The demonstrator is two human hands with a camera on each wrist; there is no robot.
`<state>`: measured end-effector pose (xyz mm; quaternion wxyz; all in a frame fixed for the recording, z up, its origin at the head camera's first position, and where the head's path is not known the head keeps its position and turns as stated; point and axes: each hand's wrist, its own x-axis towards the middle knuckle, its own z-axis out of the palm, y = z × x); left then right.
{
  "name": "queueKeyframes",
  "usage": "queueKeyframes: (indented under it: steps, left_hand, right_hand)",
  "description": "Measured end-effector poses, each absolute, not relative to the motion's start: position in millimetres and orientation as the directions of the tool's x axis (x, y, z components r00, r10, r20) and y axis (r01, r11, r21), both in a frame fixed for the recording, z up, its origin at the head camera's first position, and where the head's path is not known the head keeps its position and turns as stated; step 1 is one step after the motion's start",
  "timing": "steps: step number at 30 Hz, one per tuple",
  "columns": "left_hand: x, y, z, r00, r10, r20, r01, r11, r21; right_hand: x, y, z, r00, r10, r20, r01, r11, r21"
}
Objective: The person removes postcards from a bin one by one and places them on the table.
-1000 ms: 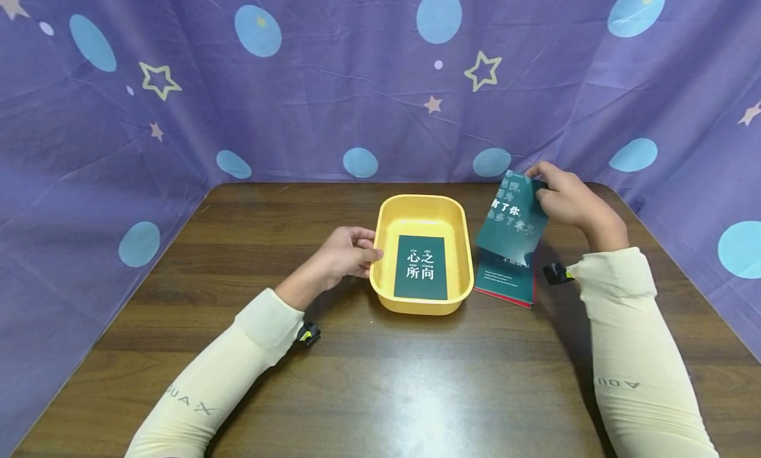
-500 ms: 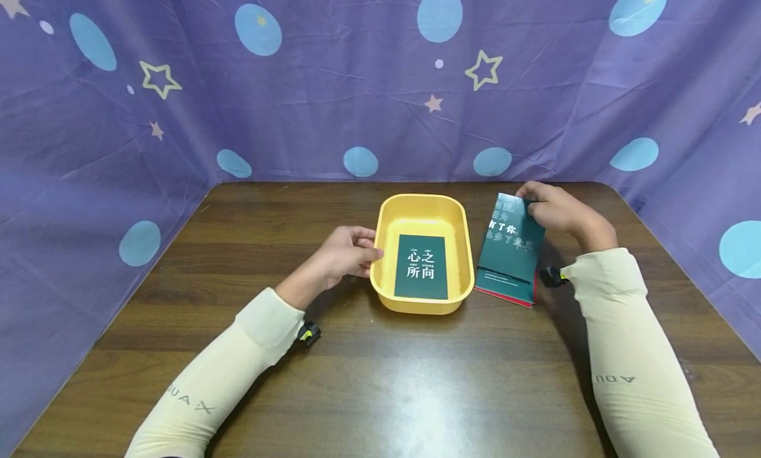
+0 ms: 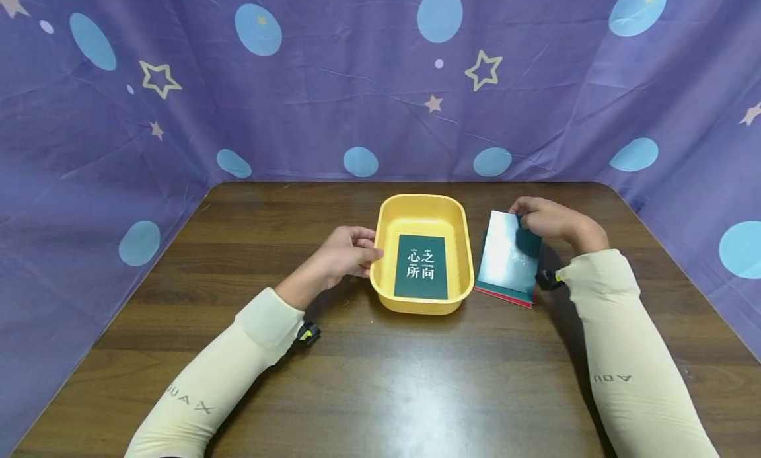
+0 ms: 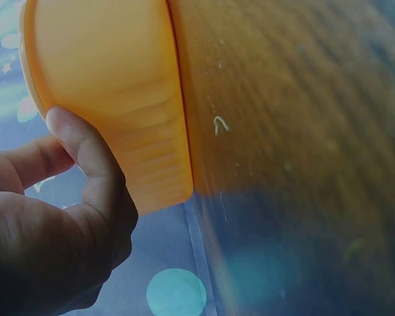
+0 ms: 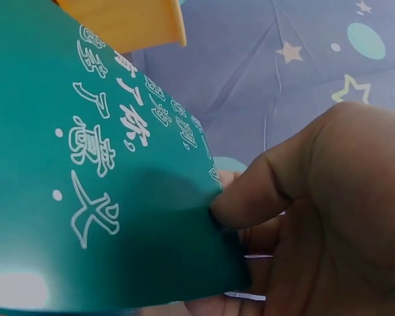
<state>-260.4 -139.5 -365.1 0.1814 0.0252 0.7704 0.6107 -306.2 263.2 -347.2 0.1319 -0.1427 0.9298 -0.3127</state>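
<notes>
A yellow plastic tray (image 3: 466,266) stands mid-table with a dark green card (image 3: 421,283) lying flat inside, white Chinese characters on it. My left hand (image 3: 347,253) holds the tray's left rim, thumb on the edge, as the left wrist view also shows on the tray wall (image 4: 112,85). To the right of the tray, my right hand (image 3: 547,217) pinches the far right corner of another green card (image 3: 505,260). Light glares off that card in the head view; white lettering shows on the card (image 5: 46,217) in the right wrist view. Beneath it lies a stack with a red edge (image 3: 505,298).
The brown wooden table (image 3: 380,379) carries all of this. Behind it hangs a purple curtain (image 3: 309,94) with blue dots and stars, along the table's back and sides. The stack sits close against the tray's right side.
My right hand has come down and nearer, lowering the green card until it covers most of the stack beneath. The left hand and the tray have stayed in place.
</notes>
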Motion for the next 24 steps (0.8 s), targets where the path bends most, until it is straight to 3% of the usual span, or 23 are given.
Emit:
queueKeyframes:
  steps: [24]
  left_hand:
    - [-259,-139,-363,-0.933,0.253,-0.255,-0.189,0.259,0.947]
  right_hand:
    - [-312,260,-363,-0.892,-0.365,-0.269,-0.148,0.795,-0.588]
